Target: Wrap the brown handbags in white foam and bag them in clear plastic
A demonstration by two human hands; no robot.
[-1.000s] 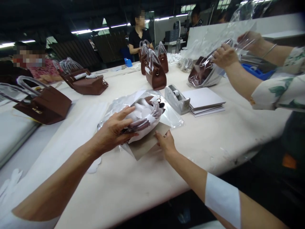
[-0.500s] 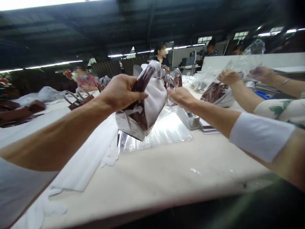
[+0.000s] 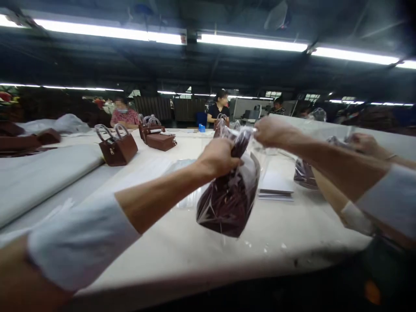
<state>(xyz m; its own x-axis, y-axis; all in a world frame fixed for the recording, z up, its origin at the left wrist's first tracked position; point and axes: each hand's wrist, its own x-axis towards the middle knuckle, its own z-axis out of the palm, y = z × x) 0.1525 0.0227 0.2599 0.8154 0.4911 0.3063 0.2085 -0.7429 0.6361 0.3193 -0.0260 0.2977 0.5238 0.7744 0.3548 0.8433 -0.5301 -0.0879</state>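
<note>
A dark brown handbag (image 3: 227,203) in a clear plastic bag (image 3: 251,173) hangs tilted above the table. My left hand (image 3: 221,158) is closed around the gathered plastic and handles at its top. Just to the right, my right hand (image 3: 273,132) pinches the twisted end of the plastic bag, its fingertips partly blurred. Some white padding shows through the plastic on the handbag's right side.
A brown handbag (image 3: 118,147) with wrapped handles stands at left, with more brown bags (image 3: 159,138) behind it. White sheets (image 3: 42,173) cover the table's left side. Flat white cards (image 3: 276,186) lie at right. A co-worker's hand (image 3: 365,145) holds another plastic-wrapped bag (image 3: 305,173).
The wrapped handbag has moved right and hangs more upright. My right hand has risen from its side to the plastic's top end. The camera view has shifted.
</note>
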